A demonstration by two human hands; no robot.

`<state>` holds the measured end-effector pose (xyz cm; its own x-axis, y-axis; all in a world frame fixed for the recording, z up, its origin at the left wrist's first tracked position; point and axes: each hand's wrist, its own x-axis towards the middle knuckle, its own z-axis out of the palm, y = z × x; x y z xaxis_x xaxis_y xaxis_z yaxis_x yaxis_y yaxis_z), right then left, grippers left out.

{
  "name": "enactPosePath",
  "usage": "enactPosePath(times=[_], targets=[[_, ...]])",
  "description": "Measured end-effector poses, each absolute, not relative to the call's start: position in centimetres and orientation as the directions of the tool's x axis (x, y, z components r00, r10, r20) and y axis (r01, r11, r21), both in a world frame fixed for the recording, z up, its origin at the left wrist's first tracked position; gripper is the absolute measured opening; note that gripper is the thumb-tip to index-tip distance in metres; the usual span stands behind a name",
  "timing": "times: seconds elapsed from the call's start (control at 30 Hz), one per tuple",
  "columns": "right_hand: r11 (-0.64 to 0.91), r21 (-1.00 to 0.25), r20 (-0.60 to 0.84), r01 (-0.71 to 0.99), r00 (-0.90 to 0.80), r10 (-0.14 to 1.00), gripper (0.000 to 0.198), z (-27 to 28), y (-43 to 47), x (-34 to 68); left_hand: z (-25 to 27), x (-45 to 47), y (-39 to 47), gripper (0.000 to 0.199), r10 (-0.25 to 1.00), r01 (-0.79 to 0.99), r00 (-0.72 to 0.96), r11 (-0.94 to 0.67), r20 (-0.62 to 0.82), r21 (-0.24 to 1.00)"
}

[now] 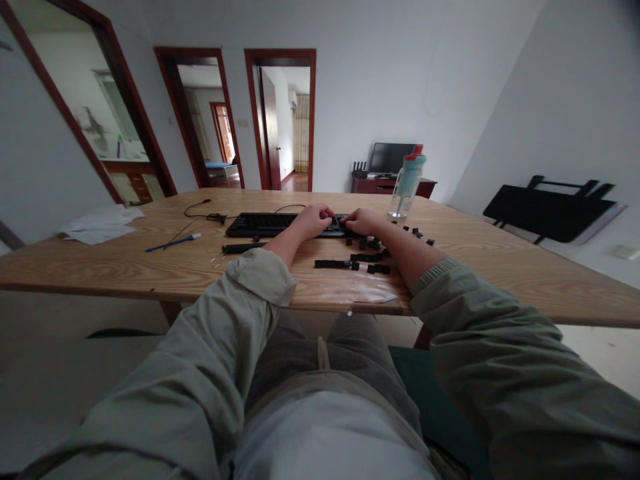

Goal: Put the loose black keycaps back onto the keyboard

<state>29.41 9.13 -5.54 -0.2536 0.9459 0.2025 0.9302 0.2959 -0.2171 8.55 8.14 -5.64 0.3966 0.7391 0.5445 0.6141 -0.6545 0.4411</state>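
A black keyboard point(255, 225) lies across the middle of the table, both hands over its right part. My left hand point(316, 220) has curled, closed fingers at the keys; a thin greenish sliver shows by its fingertips, too small to name. Close beside it, my right hand point(364, 221) reaches down with its fingers drawn together at the keyboard's right end; what they hold, if anything, is hidden. Loose black keycaps point(370, 244) are scattered near my right wrist. A row of keycaps point(333, 265) lies nearer the table's front edge.
A water bottle point(406, 187) with a red lid stands beyond my right hand. Left of the keyboard are a coiled cable point(216, 218), a blue-handled brush point(175, 243) and white paper or cloth point(103, 223). A black bar-like piece point(242, 248) lies before the keyboard.
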Motion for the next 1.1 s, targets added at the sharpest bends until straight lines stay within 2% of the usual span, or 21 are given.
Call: enactPosePath(times=[0.1, 0.33, 0.47, 0.63, 0.73, 0.83, 0.97, 1.1], targets=[[0.345, -0.119, 0.220, 0.931, -0.314, 0.924, 0.040, -5.4, 9.0, 29.3, -5.7, 8.6, 8.2, 0.027, 0.739, 0.618, 0.403, -0.655, 0.540, 0.435], [0.349, -0.043, 0.158, 0.936, -0.339, 0.928, 0.039, -5.3, 9.1, 28.7, -5.8, 9.1, 7.8, 0.026, 0.733, 0.618, 0.453, -0.668, 0.507, 0.415], [0.333, -0.136, 0.186, 0.933, -0.306, 0.934, 0.044, -5.7, 8.9, 29.2, -5.8, 9.1, 7.8, 0.028, 0.723, 0.601, 0.493, -0.685, 0.484, 0.412], [0.346, -0.373, 0.309, 0.861, -0.236, 0.921, 0.045, -5.0, 7.7, 31.1, -5.6, 8.4, 8.2, 0.028, 0.746, 0.624, 0.446, -0.656, 0.496, 0.426], [0.390, -0.409, 0.186, 0.825, -0.343, 0.921, 0.034, -4.3, 6.4, 31.5, -5.4, 8.2, 8.0, 0.028, 0.742, 0.631, 0.459, -0.659, 0.488, 0.409], [0.387, -0.339, 0.012, 0.857, -0.408, 0.913, 0.031, -4.1, 5.4, 31.3, -5.3, 8.3, 7.6, 0.028, 0.749, 0.656, 0.471, -0.651, 0.466, 0.382], [0.388, -0.265, -0.020, 0.883, -0.407, 0.913, 0.033, -4.3, 5.2, 31.0, -5.4, 8.4, 7.6, 0.027, 0.748, 0.650, 0.475, -0.653, 0.464, 0.388], [0.392, -0.277, -0.029, 0.877, -0.415, 0.909, 0.036, -4.3, 5.4, 31.0, -5.5, 8.4, 7.6, 0.026, 0.757, 0.638, 0.456, -0.645, 0.469, 0.421]])
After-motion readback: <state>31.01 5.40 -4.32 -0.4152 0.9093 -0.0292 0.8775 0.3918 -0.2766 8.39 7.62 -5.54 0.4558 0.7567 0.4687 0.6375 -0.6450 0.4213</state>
